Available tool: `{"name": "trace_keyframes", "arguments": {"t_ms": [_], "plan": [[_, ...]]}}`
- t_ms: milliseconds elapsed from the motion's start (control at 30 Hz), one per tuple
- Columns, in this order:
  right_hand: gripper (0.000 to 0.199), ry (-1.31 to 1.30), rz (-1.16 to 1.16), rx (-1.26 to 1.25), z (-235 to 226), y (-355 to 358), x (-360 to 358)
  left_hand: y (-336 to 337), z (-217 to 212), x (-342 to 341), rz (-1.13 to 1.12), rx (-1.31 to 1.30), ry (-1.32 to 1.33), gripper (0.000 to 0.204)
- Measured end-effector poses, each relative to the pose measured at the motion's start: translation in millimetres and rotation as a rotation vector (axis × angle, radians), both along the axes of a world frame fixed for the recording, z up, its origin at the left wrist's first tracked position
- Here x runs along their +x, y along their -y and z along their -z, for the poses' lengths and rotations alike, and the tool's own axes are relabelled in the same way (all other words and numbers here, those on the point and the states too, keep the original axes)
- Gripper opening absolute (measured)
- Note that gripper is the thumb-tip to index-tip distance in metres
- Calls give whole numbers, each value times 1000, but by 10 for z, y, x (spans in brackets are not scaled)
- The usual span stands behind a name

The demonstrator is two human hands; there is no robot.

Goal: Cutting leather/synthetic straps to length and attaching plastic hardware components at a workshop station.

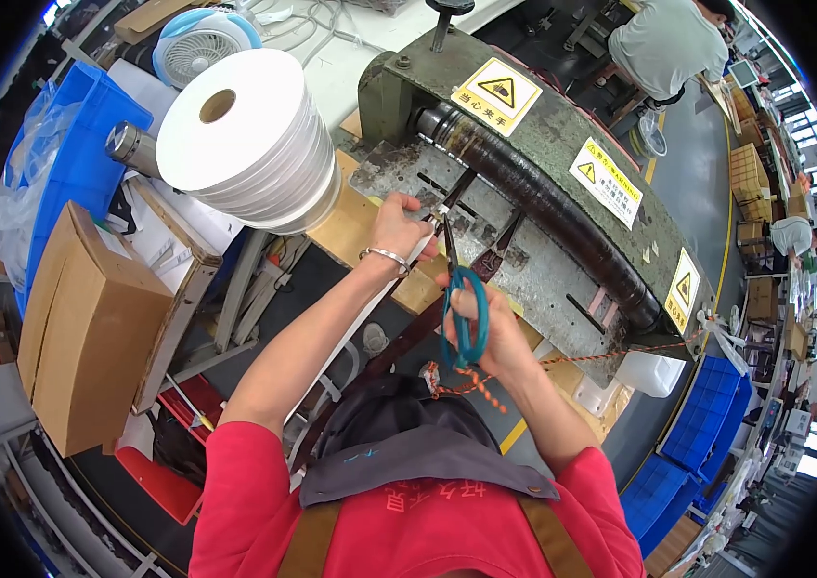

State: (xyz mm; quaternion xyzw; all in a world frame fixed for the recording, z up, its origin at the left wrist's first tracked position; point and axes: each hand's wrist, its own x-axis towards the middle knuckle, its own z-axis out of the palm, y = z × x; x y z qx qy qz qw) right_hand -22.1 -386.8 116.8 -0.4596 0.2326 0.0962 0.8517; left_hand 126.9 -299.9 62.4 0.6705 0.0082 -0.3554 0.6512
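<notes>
My left hand (397, 231) pinches a narrow white strip (343, 339) that trails down along my left forearm. Beside its fingertips, a dark strap (463, 189) runs under the machine's black roller (524, 200). Teal-handled scissors (467, 328) are in my right hand (499, 339), fingers through the loops. Their blades point up at the strip's end, close to my left fingertips; whether they touch it I cannot tell. An orange-and-black cord (485, 388) hangs from the handles. Just right of the scissors lies a second, brownish strap (496, 252), which also reaches the roller.
The green press frame (562, 125) carries yellow warning signs. At left stand a big white roll (235, 144), a blue crate (66, 164), a cardboard box (100, 328) and a fan (201, 46). Blue bins (707, 419) sit at right; another person (666, 46) works beyond the machine.
</notes>
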Motion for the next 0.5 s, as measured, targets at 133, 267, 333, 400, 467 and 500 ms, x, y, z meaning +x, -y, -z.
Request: {"name": "trace_keyframes", "arguments": {"t_ms": [133, 267, 333, 400, 467, 500], "plan": [[40, -85, -44, 32, -225, 147, 173, -20, 3, -16, -29, -34, -18, 34], [38, -194, -26, 54, -316, 202, 277, -32, 14, -29, -51, -70, -23, 29], [36, -211, 1, 86, -333, 198, 299, -43, 24, -32, -58, -96, -33, 28], [37, -240, -10, 70, -390, 178, 350, -47, 44, -24, -52, -103, -20, 28], [37, -269, -19, 56, -411, 183, 392, -44, 60, -9, -44, -108, -8, 28], [38, -264, -34, 51, -394, 196, 391, -44, 69, -9, -38, -109, -7, 28]]}}
